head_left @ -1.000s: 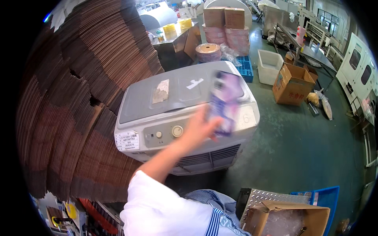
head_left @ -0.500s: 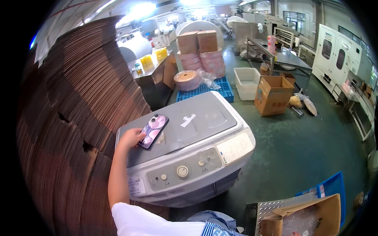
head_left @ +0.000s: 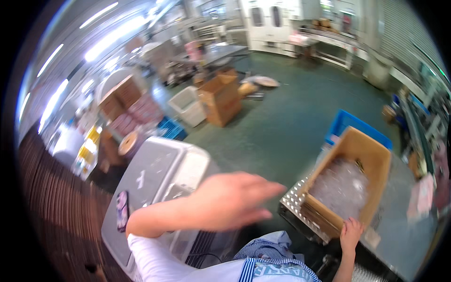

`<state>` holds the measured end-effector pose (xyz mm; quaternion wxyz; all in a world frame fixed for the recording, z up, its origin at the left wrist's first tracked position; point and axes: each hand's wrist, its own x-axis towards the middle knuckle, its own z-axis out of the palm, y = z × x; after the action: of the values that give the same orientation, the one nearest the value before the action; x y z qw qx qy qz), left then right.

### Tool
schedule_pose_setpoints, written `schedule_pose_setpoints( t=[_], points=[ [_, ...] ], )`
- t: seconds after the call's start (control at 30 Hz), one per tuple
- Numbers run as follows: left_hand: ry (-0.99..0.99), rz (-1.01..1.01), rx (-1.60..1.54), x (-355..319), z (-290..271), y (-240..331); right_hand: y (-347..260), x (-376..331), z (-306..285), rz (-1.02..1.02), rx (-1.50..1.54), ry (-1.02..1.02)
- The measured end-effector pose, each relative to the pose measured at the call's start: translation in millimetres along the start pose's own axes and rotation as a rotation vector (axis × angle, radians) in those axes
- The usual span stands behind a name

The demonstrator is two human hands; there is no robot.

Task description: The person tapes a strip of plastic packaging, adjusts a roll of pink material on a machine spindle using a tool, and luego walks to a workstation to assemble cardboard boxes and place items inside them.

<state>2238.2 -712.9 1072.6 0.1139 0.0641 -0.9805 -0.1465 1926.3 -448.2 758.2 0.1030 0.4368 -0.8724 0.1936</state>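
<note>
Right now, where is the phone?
In the head view, the phone lies at lower left on the machine's grey top, just left of the left forearm.

A factory workshop: white machine cabinet (head_left: 266, 30) at top centre, ceiling strip lights (head_left: 115, 39) upper left, stacked cardboard sheets (head_left: 54, 207) lower left.

Hands (head_left: 235, 199) apart, left in midair, right (head_left: 351, 233) at open carton (head_left: 371, 148)

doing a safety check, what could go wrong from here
The phone lies unheld on the machine's grey top, so a knock might send it off. The right hand is at the rim of the open carton; the cardboard edge could scratch it.
</note>
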Motion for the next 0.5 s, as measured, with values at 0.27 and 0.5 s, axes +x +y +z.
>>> schedule_pose_setpoints(
  t=[0.27,0.5],
  points=[
    [-0.248,0.91,-1.183,116,81,215,92,-262,-61,0.466,-0.222,-0.009],
    [-0.397,1.135,-1.293,142,134,317,83,-328,-105,0.77,-0.164,-0.052]
  ],
)
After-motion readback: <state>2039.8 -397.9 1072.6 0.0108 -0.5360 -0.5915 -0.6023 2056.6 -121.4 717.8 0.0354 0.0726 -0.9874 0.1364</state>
